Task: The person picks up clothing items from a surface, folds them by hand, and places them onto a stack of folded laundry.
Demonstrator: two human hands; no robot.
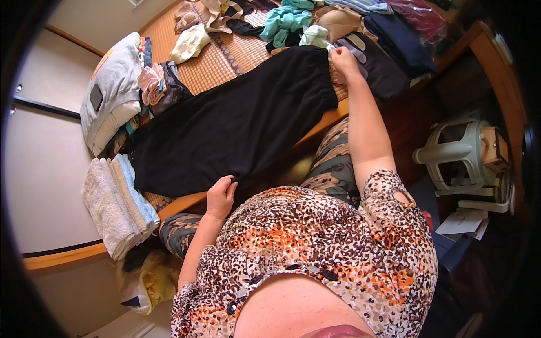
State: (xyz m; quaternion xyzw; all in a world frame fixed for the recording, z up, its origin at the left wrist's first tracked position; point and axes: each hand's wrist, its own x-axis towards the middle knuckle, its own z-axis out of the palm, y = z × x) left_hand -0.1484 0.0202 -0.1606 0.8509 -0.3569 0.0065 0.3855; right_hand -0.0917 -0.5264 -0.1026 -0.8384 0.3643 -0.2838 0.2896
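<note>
A black garment [236, 122] lies spread flat across the bed in front of me, its gathered elastic waistband [321, 76] towards the right. My left hand [220, 196] pinches the near edge of the black cloth between thumb and fingers, and small folds run out from that spot. My right hand [345, 65] reaches to the far corner of the waistband, fingers bent, against a pale mint cloth [315, 36]. Whether its fingertips hold the waistband, the pale cloth or neither is hidden.
Folded towels [116, 203] stand at the mat's left edge, near a grey-covered pillow [112, 88] bearing a phone [96, 97]. Loose clothes, including a turquoise garment [287, 19], lie on the woven mat [224, 55]. A plastic stool [456, 154] lies at the right.
</note>
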